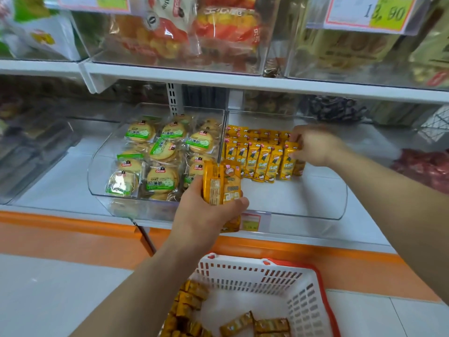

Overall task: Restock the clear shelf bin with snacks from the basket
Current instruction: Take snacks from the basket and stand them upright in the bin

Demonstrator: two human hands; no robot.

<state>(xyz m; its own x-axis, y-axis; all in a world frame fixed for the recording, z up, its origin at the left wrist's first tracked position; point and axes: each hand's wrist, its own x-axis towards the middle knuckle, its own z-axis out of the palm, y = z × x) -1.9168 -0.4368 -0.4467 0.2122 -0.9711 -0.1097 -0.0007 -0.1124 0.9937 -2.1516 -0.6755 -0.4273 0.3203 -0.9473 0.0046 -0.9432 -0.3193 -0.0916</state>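
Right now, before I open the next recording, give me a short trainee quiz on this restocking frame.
1. True or false: the left hand grips several yellow packs.
2. Where does the right hand hold its pack? A) in the clear bin, at the standing row's right end B) biscuit bin C) upper shelf
3. Fill in: spare packs lie in the white ___.
Key: 1 true; 2 A; 3 basket.

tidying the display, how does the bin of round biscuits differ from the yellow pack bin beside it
The biscuit bin is nearly full; the yellow pack bin is bare across its front. The biscuit bin's round biscuits lie loosely piled; the yellow pack bin's packs stand in rows. Both are clear bins, side by side on one shelf.
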